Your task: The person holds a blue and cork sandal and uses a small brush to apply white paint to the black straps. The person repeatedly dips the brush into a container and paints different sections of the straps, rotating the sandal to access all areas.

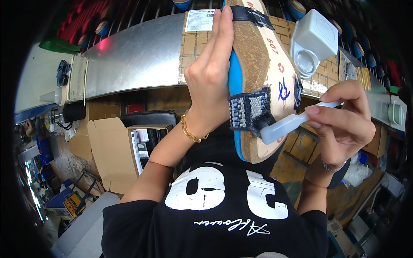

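My left hand (pixel 211 71) grips the side of a blue shoe last (pixel 235 73), holding it upright with its underside facing me. A brown and cream insole (pixel 254 60) covers that underside. A woven blue-grey strap (pixel 247 111) wraps over its lower edge, and a black strap (pixel 244 13) crosses near the top. Between the thumb and fingers of my right hand (pixel 346 114) is the handle of a white plastic brush (pixel 284 128). Its dark bristles meet the inner end of the woven strap.
Behind the last runs a metal bench (pixel 133 49) with cardboard on it. A white plastic glue pot (pixel 316 36) stands right of the last. Racks at the back hold more blue lasts (pixel 102 28). An open cardboard box (pixel 112 150) sits below the bench at left.
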`<state>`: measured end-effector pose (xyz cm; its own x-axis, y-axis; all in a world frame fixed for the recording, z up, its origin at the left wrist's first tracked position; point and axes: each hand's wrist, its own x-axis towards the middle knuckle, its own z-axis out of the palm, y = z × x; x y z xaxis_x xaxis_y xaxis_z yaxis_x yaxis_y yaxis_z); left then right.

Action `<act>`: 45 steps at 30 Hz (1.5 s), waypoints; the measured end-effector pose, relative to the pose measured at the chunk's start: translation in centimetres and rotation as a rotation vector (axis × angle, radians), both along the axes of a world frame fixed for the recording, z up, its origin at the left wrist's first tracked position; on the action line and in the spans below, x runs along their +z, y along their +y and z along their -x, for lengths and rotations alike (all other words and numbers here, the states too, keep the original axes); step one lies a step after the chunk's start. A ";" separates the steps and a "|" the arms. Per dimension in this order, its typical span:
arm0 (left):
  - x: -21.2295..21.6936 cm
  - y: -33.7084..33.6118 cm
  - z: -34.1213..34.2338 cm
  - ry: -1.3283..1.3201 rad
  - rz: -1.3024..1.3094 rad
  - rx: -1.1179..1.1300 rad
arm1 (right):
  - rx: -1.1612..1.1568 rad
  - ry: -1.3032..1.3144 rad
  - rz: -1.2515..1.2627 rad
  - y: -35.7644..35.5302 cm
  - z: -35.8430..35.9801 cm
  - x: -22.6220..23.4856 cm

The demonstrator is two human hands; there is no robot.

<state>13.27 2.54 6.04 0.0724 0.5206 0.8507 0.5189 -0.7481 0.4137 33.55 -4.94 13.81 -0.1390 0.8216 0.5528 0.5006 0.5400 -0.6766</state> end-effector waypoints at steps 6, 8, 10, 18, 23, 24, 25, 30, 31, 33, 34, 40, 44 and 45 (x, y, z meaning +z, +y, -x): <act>-0.9 0.8 0.4 -0.009 0.070 0.019 | -0.045 0.139 0.126 -1.0 0.7 -0.4; -1.1 1.2 0.4 0.004 0.092 0.074 | -0.212 0.102 0.047 -1.4 1.7 -1.1; -1.0 1.0 0.5 0.016 0.074 0.118 | -0.296 -0.049 -0.120 -2.0 2.4 -1.2; -0.9 0.9 1.0 -0.021 0.344 0.113 | -0.183 0.039 -0.186 -2.1 3.0 -0.8; -1.5 1.4 1.4 -0.084 0.386 0.025 | -0.057 -0.070 -0.249 -1.8 3.2 -1.2; -1.5 1.5 1.6 -0.081 0.386 0.009 | -0.082 -0.074 -0.175 -1.8 3.3 -1.1; -1.5 1.6 1.8 -0.068 0.387 -0.004 | -0.174 -0.034 -0.154 -1.8 3.3 -1.1; -1.6 1.4 2.6 -0.076 0.482 -0.102 | -0.013 -0.096 -0.183 -1.6 3.1 -0.8; -1.8 1.4 2.5 -0.120 0.477 -0.152 | -0.004 0.016 -0.153 -1.3 3.0 -0.9; -2.3 1.7 2.5 -0.211 0.468 -0.252 | -0.096 0.077 -0.077 -1.1 2.9 -1.1; -2.6 1.8 2.5 -0.211 0.499 -0.253 | -0.093 0.000 -0.025 -1.1 2.9 -1.3; -4.0 2.2 2.7 -0.395 0.756 -0.410 | -0.122 0.030 -0.009 -0.7 2.3 -1.7; -4.1 2.1 2.3 -0.385 0.748 -0.428 | 0.105 0.227 -0.075 -0.4 1.6 -1.9; -4.0 2.0 2.4 -0.349 0.729 -0.441 | -0.020 0.167 -0.031 -0.4 1.6 -2.0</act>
<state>10.90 4.58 2.06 0.1921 0.9229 0.3337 0.0059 -0.3411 0.9400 31.99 -5.34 11.83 -0.0272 0.8054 0.5921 0.3931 0.5532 -0.7345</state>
